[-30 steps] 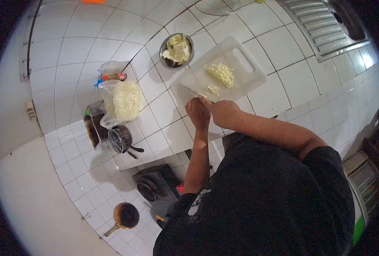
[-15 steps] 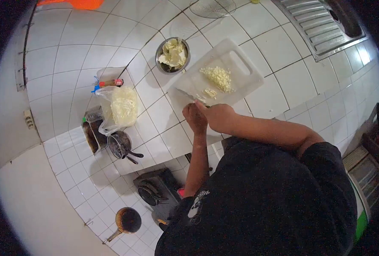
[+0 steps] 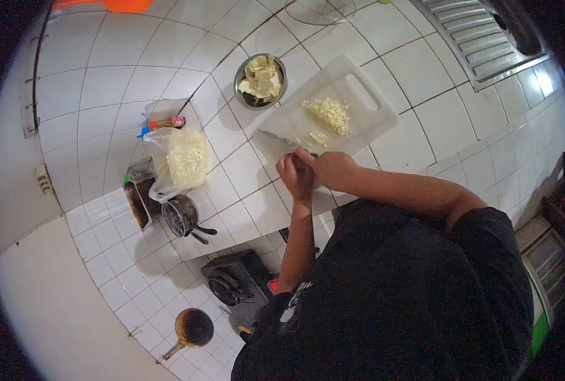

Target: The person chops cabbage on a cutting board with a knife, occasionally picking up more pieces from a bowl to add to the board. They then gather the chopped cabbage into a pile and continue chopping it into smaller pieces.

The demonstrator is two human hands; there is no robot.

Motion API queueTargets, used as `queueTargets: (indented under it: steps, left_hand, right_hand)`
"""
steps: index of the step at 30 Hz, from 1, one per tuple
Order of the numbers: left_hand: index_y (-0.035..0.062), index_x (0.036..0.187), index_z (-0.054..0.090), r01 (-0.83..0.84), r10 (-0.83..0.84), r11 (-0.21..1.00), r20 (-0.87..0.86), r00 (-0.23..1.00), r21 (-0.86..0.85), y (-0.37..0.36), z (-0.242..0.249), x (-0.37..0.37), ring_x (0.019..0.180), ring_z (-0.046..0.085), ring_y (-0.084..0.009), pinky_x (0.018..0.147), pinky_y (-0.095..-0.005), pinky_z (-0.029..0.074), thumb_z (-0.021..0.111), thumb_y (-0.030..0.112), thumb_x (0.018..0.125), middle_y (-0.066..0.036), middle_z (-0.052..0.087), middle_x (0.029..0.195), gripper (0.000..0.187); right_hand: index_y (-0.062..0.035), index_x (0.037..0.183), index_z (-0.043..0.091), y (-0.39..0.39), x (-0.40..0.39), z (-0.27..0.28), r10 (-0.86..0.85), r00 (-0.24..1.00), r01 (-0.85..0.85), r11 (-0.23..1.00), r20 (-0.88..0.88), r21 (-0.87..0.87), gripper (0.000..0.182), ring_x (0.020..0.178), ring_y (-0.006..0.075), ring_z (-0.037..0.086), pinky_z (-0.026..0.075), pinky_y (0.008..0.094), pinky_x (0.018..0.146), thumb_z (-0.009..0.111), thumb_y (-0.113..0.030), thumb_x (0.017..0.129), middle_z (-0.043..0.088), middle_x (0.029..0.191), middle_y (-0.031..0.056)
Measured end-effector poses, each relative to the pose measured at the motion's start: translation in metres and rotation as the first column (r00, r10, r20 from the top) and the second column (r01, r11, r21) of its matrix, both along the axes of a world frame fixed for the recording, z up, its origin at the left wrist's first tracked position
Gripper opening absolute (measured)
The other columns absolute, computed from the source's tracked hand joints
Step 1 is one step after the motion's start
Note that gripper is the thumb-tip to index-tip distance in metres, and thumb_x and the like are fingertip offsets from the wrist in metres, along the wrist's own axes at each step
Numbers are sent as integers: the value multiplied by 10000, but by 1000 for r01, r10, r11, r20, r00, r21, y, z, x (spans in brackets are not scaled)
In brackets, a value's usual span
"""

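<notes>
- The right hand is at the near edge of the cutting board, fingers curled shut around the handle of a knife.
- The knife blade runs out to the left from that hand and lies low over the board's near left corner; whether its edge touches the board cannot be told.
- The left hand is just beside the right hand, on its left, the two touching or nearly so. Its fingers are bent inward in a loose fist at the board's near edge. What it grips, if anything, is hidden under the fingers.
- A pile of chopped pieces lies in the middle of the board, with a smaller heap nearer the hands, just beyond the knife.
- A metal bowl stands on the tiled counter, touching or just beside the board's far left corner, and holds pale leafy chunks.
- A clear bag of shredded pale matter lies to the left, well apart from the board.
- A red-capped bottle lies on its side beyond the bag.
- A small pan sits near the bag on the near side.
</notes>
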State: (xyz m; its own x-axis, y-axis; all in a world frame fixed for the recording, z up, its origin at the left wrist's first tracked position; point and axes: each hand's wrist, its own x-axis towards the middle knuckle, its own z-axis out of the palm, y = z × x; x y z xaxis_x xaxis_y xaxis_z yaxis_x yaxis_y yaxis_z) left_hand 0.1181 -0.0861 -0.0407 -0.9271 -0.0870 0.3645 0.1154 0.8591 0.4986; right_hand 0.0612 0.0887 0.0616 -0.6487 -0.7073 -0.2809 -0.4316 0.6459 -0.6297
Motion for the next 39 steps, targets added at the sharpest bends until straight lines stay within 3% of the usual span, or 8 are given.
queueTargets:
  steps: [3, 6, 13, 15, 18, 21, 28, 39]
  left_hand:
    - [-6, 1009, 591, -69, 93, 988, 178, 980, -136, -5, -4, -7, 964, 544, -374, 871, -465, 441, 774, 219, 782, -169, 589, 1029, 368]
    - [11, 1012, 590, -94, 94, 996, -24, 995, -8, 6, 10, -3, 955, 543, -364, 862, -463, 438, 787, 200, 754, -141, 599, 983, 374]
    - [3, 1039, 607, -59, 68, 995, 124, 990, -77, 2, 7, -3, 1011, 546, -371, 909, -465, 442, 781, 194, 756, -150, 616, 1028, 384]
    - [1, 1038, 609, -153, 146, 986, 105, 984, 65, 10, 17, -2, 1020, 542, -362, 903, -458, 450, 766, 184, 782, -154, 598, 1052, 352]
    - [2, 1069, 612, -68, 70, 997, 103, 992, -27, -4, -4, 0, 1060, 530, -362, 905, -446, 458, 755, 160, 798, -166, 575, 1094, 344]
    - [0, 1095, 610, -174, 160, 982, 180, 971, 67, 11, 17, -1, 1093, 522, -357, 912, -434, 464, 752, 130, 796, -168, 558, 1130, 356]
    - [0, 1112, 605, -82, 83, 993, -7, 997, 85, 6, 8, 0, 1114, 523, -341, 933, -430, 454, 737, 116, 796, -151, 568, 1140, 362]
    - [31, 1050, 634, -34, 35, 999, 66, 997, -6, -3, -4, -4, 1080, 529, -364, 949, -463, 423, 666, 88, 848, -165, 601, 1096, 213]
  right_hand:
    - [-85, 1542, 208, -6, 0, 20, -8, 996, 5, 999, 90, 36, 722, 724, 387, 710, 559, 484, 611, 537, -166, 904, 705, 808, 206]
    - [-71, 1546, 196, 4, -5, -5, 14, 998, -12, 999, 65, -29, 720, 745, 386, 713, 563, 479, 623, 521, -143, 907, 707, 838, 221]
    - [-56, 1537, 194, -3, 4, -2, -39, 998, 42, 997, 55, -58, 712, 762, 383, 710, 561, 477, 626, 517, -143, 909, 702, 832, 230]
    - [-79, 1545, 184, 4, -3, 0, 21, 998, -19, 999, 52, -30, 723, 754, 378, 710, 559, 475, 625, 522, -155, 911, 702, 833, 219]
    - [-122, 1558, 174, -3, 2, 26, -7, 993, 1, 998, 122, 55, 739, 751, 369, 711, 558, 473, 626, 527, -166, 911, 702, 839, 213]
    - [-174, 1569, 163, 5, -2, -18, 36, 998, -34, 999, 47, -38, 751, 745, 365, 710, 557, 475, 632, 525, -169, 911, 699, 837, 213]
    - [-200, 1579, 126, 17, -10, -13, 24, 998, -27, 998, 56, 58, 790, 750, 379, 706, 559, 487, 648, 536, -149, 904, 699, 852, 222]
    - [-69, 1554, 147, 8, 8, 30, -25, 988, 14, 997, 150, 72, 802, 756, 378, 707, 556, 487, 630, 563, -116, 870, 702, 827, 221]
